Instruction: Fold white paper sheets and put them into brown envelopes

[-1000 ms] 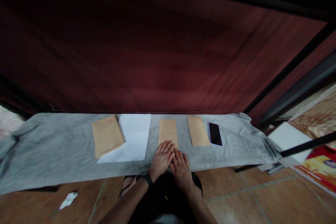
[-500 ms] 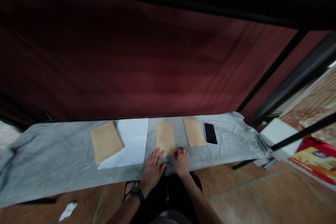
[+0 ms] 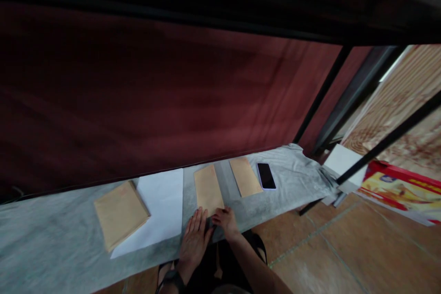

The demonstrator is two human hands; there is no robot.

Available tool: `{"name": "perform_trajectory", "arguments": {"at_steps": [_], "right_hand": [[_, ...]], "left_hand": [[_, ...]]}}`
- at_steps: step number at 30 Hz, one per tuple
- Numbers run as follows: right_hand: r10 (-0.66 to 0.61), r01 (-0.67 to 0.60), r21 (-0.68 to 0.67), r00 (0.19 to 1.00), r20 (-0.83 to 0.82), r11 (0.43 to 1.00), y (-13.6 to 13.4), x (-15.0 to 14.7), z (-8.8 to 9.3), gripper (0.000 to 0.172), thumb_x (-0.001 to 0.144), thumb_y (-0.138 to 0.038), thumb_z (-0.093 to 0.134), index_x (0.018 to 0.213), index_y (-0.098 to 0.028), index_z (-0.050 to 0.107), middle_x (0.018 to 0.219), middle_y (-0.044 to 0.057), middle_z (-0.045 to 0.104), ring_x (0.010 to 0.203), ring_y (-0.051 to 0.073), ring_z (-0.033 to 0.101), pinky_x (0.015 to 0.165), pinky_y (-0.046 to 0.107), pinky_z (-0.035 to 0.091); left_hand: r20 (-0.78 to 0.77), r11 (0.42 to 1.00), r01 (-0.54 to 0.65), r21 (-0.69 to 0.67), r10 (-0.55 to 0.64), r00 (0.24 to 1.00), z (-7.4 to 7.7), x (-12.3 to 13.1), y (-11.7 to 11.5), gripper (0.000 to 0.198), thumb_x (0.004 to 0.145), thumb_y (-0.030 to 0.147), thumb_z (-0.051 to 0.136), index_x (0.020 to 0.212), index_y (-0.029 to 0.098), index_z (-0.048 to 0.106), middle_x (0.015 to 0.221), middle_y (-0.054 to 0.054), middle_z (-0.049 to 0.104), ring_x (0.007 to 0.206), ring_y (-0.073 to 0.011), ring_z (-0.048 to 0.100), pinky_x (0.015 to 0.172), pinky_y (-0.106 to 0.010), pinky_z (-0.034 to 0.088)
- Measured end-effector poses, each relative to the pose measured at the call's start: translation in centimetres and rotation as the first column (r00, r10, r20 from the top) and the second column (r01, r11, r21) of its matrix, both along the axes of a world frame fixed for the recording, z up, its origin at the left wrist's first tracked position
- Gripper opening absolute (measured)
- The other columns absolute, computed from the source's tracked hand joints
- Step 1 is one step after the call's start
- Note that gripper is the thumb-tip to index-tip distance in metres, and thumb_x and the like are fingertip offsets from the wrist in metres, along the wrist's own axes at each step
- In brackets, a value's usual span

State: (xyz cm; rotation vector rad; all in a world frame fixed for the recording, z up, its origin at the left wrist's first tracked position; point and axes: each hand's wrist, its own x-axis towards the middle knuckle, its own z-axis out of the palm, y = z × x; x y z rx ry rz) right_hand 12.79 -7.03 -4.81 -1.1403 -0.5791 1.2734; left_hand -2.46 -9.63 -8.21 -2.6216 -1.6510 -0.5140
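A brown paper envelope (image 3: 208, 188) lies in front of me on the grey cloth (image 3: 237, 210). My left hand (image 3: 195, 239) rests flat with fingers stretched out, its fingertips on the envelope's near left part. At the near right corner, the fingers of my right hand (image 3: 225, 221) are bent and closed on the envelope's edge; the fingertips are partly hidden. Another brown envelope (image 3: 245, 177) lies to the right, apart from both hands. To the left, a stack of brown envelopes (image 3: 120, 213) partly covers white paper (image 3: 165, 206).
A phone (image 3: 266, 176) lies right of the second envelope. Behind the narrow covered surface rises a dark red panel (image 3: 179, 101). Black metal bars (image 3: 324, 94) stand at the right, near a white box (image 3: 344, 165) and a red and yellow box (image 3: 403, 190).
The view has turned to the right. My right hand has moved inward along the envelope's near edge, closer to my left hand, and its fingers have curled in. The envelope is slightly tilted.
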Motion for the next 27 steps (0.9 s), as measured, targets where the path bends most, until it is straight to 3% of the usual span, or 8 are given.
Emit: {"name": "perform_trajectory", "arguments": {"at_steps": [3,6,10,13,27], "right_hand": [[-0.081,0.080,-0.081,0.997,-0.007,0.993,1.5,2.2,0.6,0.035,0.062,-0.044,0.076,0.072,-0.023,0.050,0.059,-0.004,0.059,0.051,0.016,0.059,0.052,0.031,0.053],[-0.161,0.161,-0.122,0.987,0.015,0.979,3.0,6.6,1.5,0.034,0.061,-0.042,0.077,0.072,-0.021,0.051,0.059,-0.003,0.060,0.053,0.015,0.061,0.053,0.029,0.053],[-0.242,0.248,-0.145,0.969,0.056,0.958,3.9,12.5,2.5,0.037,0.060,-0.041,0.081,0.072,-0.022,0.052,0.060,-0.003,0.062,0.054,0.014,0.062,0.058,0.027,0.055],[-0.276,0.289,-0.184,0.957,0.094,0.940,3.7,15.1,2.5,0.038,0.057,-0.040,0.084,0.069,-0.022,0.052,0.055,-0.004,0.061,0.052,0.015,0.063,0.057,0.027,0.055],[-0.284,0.304,-0.280,0.952,0.112,0.910,3.4,16.8,-0.1,0.032,0.065,-0.044,0.078,0.061,-0.022,0.055,0.057,0.005,0.068,0.051,0.020,0.066,0.053,0.030,0.056]], "left_hand": [[0.057,0.999,0.005,-0.044,-0.002,0.998,0.2,-0.9,0.9,0.054,0.100,0.042,0.035,0.148,0.017,0.044,0.150,-0.012,0.050,0.139,-0.0244,0.046,0.112,-0.044,0.042],[0.098,0.995,0.031,-0.090,-0.022,0.995,0.2,-1.8,1.8,0.051,0.101,0.039,0.035,0.146,0.019,0.047,0.145,-0.009,0.056,0.133,-0.0221,0.053,0.109,-0.042,0.045],[0.056,0.994,0.016,-0.107,-0.010,0.998,0.2,-2.1,1.8,0.050,0.100,0.039,0.036,0.144,0.020,0.050,0.146,-0.009,0.055,0.132,-0.0248,0.053,0.108,-0.047,0.045],[0.016,0.996,0.002,-0.088,0.000,1.000,0.2,-1.9,1.4,0.050,0.099,0.039,0.037,0.142,0.018,0.053,0.146,-0.010,0.055,0.132,-0.0267,0.053,0.108,-0.048,0.045],[-0.008,0.999,0.031,-0.039,-0.032,0.999,0.1,-2.1,1.4,0.049,0.098,0.036,0.038,0.142,0.021,0.054,0.146,-0.008,0.055,0.130,-0.0260,0.055,0.105,-0.044,0.047]]}}
